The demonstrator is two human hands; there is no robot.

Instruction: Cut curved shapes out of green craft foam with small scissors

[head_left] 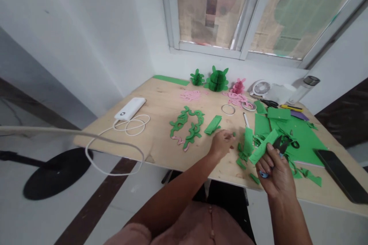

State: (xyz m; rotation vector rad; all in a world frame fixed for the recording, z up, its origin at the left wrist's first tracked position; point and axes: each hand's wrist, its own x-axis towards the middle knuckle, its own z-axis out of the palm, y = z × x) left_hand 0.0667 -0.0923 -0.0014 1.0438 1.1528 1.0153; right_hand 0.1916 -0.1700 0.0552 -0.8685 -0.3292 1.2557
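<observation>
Pink shirt (181, 226) faces the counter (158, 138). Remaining stock, apparently: green sheet (309, 143), right side. Apparently completed: three standing paper figures (217, 81), rear. Right hand (277, 172) grips scissors (283, 146) and green strip (263, 149), seemingly uncut; left hand (222, 144) half-open, hold on green scrap (234, 134) indeterminable.

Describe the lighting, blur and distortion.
In the head view, light looks diffuse and shadows faint; in the head view, detail on the held green paper strip looks soft; in the head view, the window frame slants, likely wide-angle distortion.
</observation>
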